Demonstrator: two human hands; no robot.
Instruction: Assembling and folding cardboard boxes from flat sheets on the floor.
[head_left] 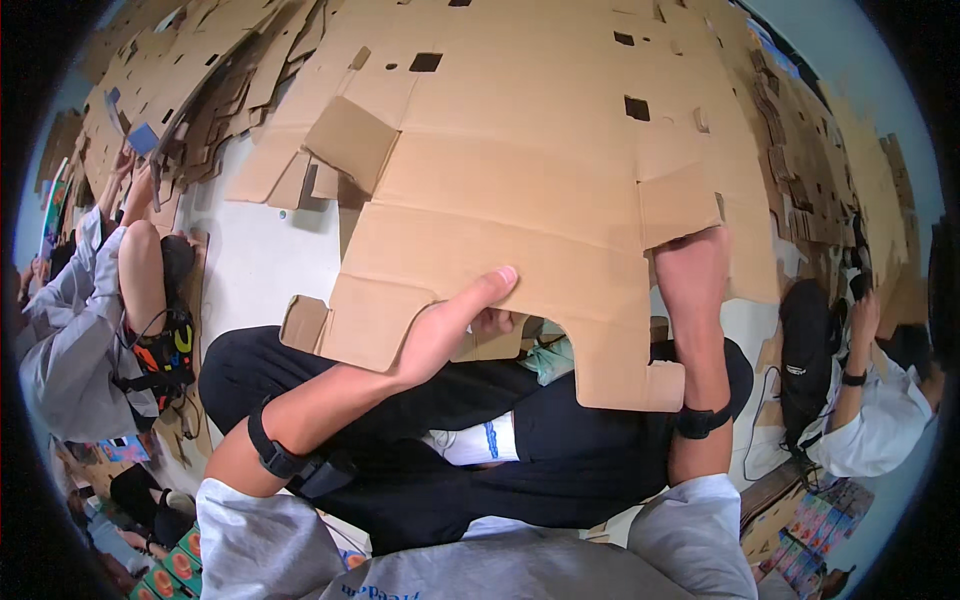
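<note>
A large flat cut-out cardboard sheet with folded flaps and small punched holes lies in front of me, its near edge raised over my crossed legs. My left hand grips that edge by a curved cut-out, thumb on top and fingers curled beneath. On the right, my right hand reaches up under a small bent flap; its fingers are hidden there. Another flap stands folded up at the sheet's left side.
Stacked cardboard pieces lie at the far left, with more cardboard at the right. One seated person handles cardboard on the left; another person sits on the right. White floor shows left of the sheet.
</note>
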